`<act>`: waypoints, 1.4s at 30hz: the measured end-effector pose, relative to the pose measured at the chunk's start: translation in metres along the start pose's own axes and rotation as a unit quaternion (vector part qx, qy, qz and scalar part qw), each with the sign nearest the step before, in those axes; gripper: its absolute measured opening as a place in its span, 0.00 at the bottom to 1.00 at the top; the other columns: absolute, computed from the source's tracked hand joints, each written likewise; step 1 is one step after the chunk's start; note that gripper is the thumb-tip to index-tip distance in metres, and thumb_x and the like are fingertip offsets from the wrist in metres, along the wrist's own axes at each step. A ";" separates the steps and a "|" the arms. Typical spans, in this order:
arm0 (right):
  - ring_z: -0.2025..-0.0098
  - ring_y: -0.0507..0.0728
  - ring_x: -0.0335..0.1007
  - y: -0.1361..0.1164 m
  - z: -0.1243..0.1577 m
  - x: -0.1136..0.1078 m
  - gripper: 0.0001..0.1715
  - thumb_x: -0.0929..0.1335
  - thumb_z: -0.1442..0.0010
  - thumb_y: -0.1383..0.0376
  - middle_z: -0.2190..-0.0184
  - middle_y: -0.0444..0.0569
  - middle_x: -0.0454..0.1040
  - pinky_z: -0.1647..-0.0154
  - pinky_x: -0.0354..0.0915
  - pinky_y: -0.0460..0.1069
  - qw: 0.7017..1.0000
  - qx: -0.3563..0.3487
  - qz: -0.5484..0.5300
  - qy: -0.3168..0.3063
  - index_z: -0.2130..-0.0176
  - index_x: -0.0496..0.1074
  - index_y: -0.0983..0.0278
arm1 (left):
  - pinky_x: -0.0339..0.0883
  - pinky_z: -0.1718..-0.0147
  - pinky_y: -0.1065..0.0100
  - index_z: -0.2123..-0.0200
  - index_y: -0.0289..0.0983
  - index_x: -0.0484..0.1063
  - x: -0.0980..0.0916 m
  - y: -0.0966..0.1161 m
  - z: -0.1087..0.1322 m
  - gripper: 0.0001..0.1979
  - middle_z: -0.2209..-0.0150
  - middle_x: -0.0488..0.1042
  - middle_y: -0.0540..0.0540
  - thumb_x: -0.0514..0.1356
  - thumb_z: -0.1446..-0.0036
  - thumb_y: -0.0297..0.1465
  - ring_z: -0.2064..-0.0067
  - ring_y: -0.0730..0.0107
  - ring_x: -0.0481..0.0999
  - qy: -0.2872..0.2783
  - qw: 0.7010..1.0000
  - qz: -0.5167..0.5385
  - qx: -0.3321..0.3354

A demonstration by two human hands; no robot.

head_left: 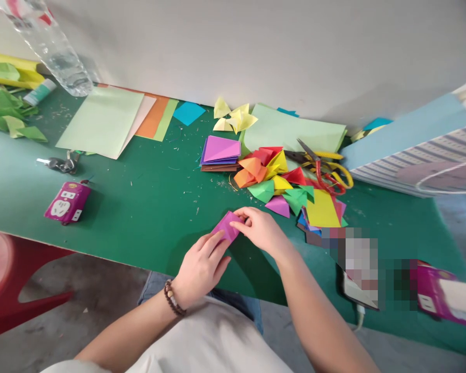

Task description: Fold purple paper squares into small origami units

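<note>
A folded sheet of purple paper (227, 226) is between my two hands near the front edge of the green table. My left hand (204, 259) has its fingertips on the paper's lower left part, with the thumb lower down and apart from the paper. At the paper's right end, my right hand (258, 230) pinches the edge between thumb and curled fingers. Just beyond the hands lie folded paper pieces (262, 189) in red, orange, yellow, green and purple. A stack of coloured paper squares (222, 150), purple on top, sits behind the purple sheet.
Scissors (320, 168) lie right of the pieces, near a striped paper bag (415, 145). A phone (359, 292) with a cable is at front right. Left are keys (64, 163), a pink power socket (68, 202), paper sheets (101, 119) and a plastic bottle (58, 52). A red stool (8, 280) stands left.
</note>
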State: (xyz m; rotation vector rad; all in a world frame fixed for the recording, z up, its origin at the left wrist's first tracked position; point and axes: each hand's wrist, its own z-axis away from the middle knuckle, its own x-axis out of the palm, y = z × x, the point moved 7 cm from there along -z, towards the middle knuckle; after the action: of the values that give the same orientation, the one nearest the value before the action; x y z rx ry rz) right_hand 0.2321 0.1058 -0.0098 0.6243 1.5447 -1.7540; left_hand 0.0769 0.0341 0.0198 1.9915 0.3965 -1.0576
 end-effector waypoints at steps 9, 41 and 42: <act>0.68 0.55 0.69 -0.012 0.005 0.005 0.06 0.66 0.39 0.61 0.67 0.46 0.72 0.66 0.63 0.48 0.994 -0.016 0.087 0.060 0.62 0.70 0.61 | 0.74 0.55 0.62 0.55 0.36 0.73 -0.009 -0.006 -0.006 0.10 0.51 0.74 0.43 0.54 0.35 0.27 0.55 0.65 0.73 0.014 0.999 -0.051 -0.002; 0.65 0.57 0.66 -0.030 0.006 0.019 0.10 0.60 0.32 0.62 0.68 0.50 0.69 0.65 0.58 0.50 0.959 -0.095 0.224 0.143 0.63 0.67 0.63 | 0.71 0.52 0.66 0.57 0.32 0.73 -0.006 -0.009 -0.004 0.11 0.56 0.77 0.42 0.51 0.34 0.24 0.54 0.68 0.73 -0.006 0.996 -0.052 0.065; 0.65 0.57 0.66 -0.030 0.006 0.019 0.10 0.60 0.32 0.62 0.68 0.50 0.69 0.65 0.58 0.50 0.959 -0.094 0.226 0.144 0.63 0.67 0.63 | 0.71 0.51 0.66 0.57 0.32 0.73 -0.006 -0.009 -0.004 0.11 0.56 0.77 0.42 0.52 0.35 0.24 0.54 0.68 0.73 -0.007 0.997 -0.051 0.065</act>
State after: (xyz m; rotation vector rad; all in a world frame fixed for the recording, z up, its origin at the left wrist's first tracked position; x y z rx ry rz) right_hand 0.1978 0.0970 -0.0041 1.0748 1.5795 -1.1985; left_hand 0.0701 0.0433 0.0206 2.0955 0.4360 -1.1856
